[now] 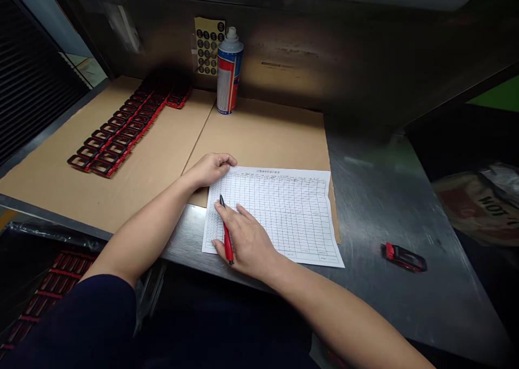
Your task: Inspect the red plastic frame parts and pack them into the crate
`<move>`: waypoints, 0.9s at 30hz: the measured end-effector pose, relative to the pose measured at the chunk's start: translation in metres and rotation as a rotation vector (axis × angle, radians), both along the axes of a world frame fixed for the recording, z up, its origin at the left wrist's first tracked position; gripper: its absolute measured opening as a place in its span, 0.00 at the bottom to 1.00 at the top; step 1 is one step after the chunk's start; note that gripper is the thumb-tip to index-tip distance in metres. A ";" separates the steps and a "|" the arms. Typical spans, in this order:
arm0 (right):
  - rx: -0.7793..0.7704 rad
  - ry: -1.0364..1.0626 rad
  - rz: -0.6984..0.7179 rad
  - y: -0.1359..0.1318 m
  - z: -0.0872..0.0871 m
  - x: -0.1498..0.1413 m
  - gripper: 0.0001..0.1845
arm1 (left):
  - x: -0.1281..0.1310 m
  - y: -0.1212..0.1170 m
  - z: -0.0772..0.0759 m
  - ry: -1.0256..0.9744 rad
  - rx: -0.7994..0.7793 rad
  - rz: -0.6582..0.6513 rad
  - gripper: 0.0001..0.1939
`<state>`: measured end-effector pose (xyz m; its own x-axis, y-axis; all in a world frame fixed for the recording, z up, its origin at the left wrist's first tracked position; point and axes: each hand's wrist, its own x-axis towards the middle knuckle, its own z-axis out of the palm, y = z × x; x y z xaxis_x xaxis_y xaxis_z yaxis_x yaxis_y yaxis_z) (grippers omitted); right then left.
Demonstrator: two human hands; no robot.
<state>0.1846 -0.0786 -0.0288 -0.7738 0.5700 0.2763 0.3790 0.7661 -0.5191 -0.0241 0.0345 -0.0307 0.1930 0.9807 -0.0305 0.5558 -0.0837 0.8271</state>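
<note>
A white printed form with a fine grid [284, 212] lies partly on brown cardboard [263, 136] and partly on the metal bench. My right hand [247, 239] rests on the sheet's left side, closed round a red pen [227, 234] whose black tip points up the page. At the sheet's top left corner my left hand [213, 168] lies curled, its fingers pressing on the paper's edge and holding nothing.
Two long rows of red-and-black frame parts [121, 131] lie on the left cardboard. A spray can [229, 72] stands at the back, a sticker sheet [207, 45] behind it. One loose red-and-black part [403, 257] lies on the steel bench [385, 207] at right. More parts [44, 293] sit below left.
</note>
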 end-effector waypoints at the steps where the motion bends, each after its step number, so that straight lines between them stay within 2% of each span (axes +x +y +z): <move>1: -0.005 -0.007 0.004 0.000 0.000 0.000 0.46 | 0.000 0.000 0.000 0.000 0.000 0.001 0.15; 18: -0.077 -0.039 0.143 0.001 0.002 0.000 0.44 | 0.000 -0.001 0.001 0.040 0.025 -0.005 0.15; 27: -0.056 0.026 0.109 0.003 -0.002 0.000 0.47 | 0.000 0.000 0.004 0.064 0.044 0.018 0.13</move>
